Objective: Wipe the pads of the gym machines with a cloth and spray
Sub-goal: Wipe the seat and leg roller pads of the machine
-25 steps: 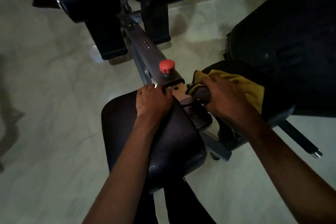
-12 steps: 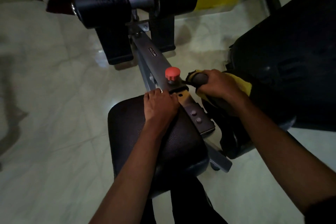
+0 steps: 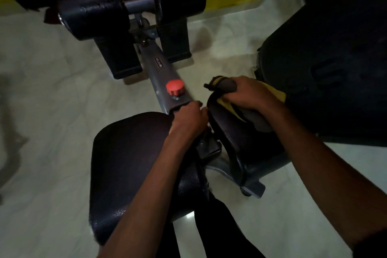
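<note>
We wipe the right thigh pad (image 3: 234, 132) lengthwise, near to far: right hand (image 3: 249, 92), fingers gripping the yellow cloth (image 3: 228, 107), rests there; left hand (image 3: 188, 119) clasps the left pad (image 3: 129, 153).

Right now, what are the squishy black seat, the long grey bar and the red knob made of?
The seat pad looks like padded faux leather: dark, pebbled, slightly shiny. The grey bar seems to be painted metal: flat, hard-edged, dull sheen. The red knob is probably plastic: bright, with a ridged rim.
</note>
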Available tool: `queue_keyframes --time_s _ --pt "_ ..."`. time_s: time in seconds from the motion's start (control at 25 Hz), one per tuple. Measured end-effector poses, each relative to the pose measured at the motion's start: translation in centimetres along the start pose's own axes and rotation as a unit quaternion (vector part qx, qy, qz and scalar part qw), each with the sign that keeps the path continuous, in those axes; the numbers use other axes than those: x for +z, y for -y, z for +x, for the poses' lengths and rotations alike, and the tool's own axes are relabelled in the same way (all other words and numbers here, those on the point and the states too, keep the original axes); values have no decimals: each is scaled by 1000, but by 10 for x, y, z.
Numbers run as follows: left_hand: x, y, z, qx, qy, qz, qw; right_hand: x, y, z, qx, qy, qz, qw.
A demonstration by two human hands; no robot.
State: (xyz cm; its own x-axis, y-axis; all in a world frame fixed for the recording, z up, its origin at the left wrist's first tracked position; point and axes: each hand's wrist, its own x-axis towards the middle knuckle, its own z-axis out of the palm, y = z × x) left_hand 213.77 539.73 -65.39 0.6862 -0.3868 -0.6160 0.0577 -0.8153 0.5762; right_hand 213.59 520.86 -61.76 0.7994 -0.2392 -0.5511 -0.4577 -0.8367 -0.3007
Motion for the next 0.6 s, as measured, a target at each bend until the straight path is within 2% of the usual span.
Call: queue_keyframes --time_s 0.16,0.28,0.4,0.6 --pt "15 -20 13 -26 12 19 999 -9 -14 11 25 5 27 999" --pt "16 -11 15 -16 17 -61 998 -14 -26 -23 27 -68 21 997" --pt "18 -7 19 2 15 -66 998 -18 -34 -46 18 -96 31 995" --pt "19 -9 26 -8 22 -79 997 -24 -30 8 46 -10 28 999"
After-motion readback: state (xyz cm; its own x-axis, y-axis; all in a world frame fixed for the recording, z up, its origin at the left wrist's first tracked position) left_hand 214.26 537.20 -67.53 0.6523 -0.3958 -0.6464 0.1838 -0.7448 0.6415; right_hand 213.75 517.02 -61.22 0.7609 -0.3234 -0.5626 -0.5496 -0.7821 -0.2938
